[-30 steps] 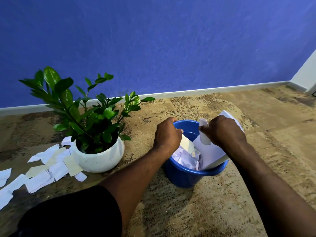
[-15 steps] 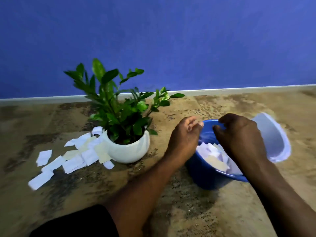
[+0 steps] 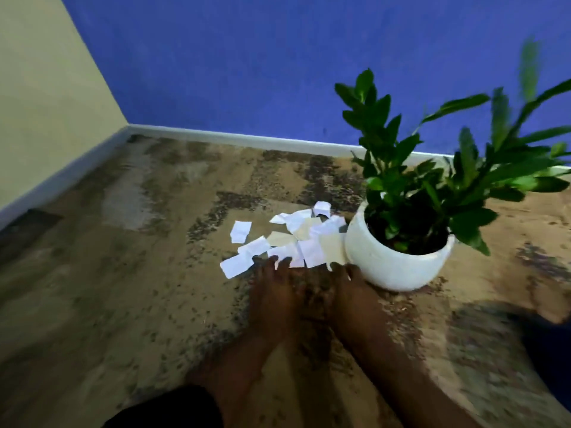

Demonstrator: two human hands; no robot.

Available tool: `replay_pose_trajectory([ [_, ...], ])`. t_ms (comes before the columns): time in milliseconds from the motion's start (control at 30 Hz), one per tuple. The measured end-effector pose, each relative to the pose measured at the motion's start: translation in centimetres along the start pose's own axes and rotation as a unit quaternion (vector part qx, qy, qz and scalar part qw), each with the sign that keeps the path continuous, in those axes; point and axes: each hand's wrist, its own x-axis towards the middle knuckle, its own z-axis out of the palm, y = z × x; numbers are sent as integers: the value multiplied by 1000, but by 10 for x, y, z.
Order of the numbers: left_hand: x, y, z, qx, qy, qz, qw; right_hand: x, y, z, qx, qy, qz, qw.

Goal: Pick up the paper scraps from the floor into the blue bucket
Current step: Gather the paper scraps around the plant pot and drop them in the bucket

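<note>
Several white and cream paper scraps (image 3: 287,239) lie in a loose pile on the mottled brown floor, just left of a white plant pot. My left hand (image 3: 275,288) reaches forward with fingers stretched, its fingertips at the near edge of the pile. My right hand (image 3: 352,288) lies beside it, fingertips next to the pot and the nearest cream scrap. Both hands are blurred and hold nothing that I can see. A dark blue blur at the right edge may be the blue bucket (image 3: 553,359).
A white round pot (image 3: 398,267) with a leafy green plant (image 3: 438,168) stands right of the scraps. The blue wall with a white skirting board (image 3: 247,139) runs behind, meeting a cream wall (image 3: 46,103) at the left corner.
My view has swung left from the bucket to the scrap pile. Both hands left the bucket, dropped their paper there, and now reach the scraps by the pot.
</note>
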Motion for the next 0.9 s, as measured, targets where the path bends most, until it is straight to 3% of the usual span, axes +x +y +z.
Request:
replay_pose_trajectory([
  [100, 31, -32, 13, 78, 3, 1, 997, 29, -10, 28, -90, -26, -29, 995],
  [200, 54, -35, 19, 86, 22, 28, 996, 52, -7, 49, -117, -63, -33, 991],
  [300, 67, -43, 33, 114, -11, 26, 993, 66, -3, 67, -137, -74, -40, 987],
  [500, 62, -50, 54, 74, 101, 53, 991, 78, 1, 83, -149, -29, -48, 987],
  [900, 67, -53, 55, 76, 72, 55, 993, 100, -3, 96, -187, -52, 0, 981],
])
